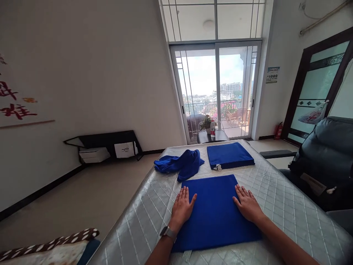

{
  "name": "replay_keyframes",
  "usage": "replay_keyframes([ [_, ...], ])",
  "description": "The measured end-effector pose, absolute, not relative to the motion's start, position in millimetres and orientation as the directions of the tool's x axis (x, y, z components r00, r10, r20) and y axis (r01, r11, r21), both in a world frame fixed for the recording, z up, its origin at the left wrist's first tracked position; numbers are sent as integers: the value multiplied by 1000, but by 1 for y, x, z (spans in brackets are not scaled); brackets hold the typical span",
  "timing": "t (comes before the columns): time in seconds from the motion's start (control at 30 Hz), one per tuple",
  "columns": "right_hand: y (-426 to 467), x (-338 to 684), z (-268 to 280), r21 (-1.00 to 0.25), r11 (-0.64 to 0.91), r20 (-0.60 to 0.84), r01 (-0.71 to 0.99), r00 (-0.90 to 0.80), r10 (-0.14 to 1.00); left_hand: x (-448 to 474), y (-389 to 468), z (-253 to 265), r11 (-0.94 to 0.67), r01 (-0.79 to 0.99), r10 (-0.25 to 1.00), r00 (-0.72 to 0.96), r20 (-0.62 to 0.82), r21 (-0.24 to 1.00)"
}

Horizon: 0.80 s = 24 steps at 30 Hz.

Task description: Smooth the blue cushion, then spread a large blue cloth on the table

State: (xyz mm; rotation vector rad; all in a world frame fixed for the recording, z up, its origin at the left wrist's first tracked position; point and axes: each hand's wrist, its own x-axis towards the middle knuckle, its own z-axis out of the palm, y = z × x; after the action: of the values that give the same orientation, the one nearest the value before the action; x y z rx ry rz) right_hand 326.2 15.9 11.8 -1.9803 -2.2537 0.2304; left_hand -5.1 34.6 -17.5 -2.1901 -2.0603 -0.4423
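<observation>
I see a quilted mattress (275, 206) bearing a flat blue cloth (215, 213), its long axis hard to judge; beyond it sit a folded blue stack (231, 152), rightward, and a crumpled blue cloth (191, 162), leftward. The left hand (182, 209) and right hand (248, 206), equally near, rest on the flat cloth's opposite sides, fingers straight, gripping nothing.

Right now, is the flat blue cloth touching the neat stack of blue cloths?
Apart. The head view shows a strip of silvery quilted mattress between the flat blue cloth and the stack of blue cloths.
</observation>
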Motion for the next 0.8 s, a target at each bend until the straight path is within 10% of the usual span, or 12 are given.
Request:
replay_keyframes([
  [0.8, 14, 331, 10, -153, 160, 5, 975, -161, 987, 196, 23, 6, -544, 821, 828, 489, 275, 177],
])
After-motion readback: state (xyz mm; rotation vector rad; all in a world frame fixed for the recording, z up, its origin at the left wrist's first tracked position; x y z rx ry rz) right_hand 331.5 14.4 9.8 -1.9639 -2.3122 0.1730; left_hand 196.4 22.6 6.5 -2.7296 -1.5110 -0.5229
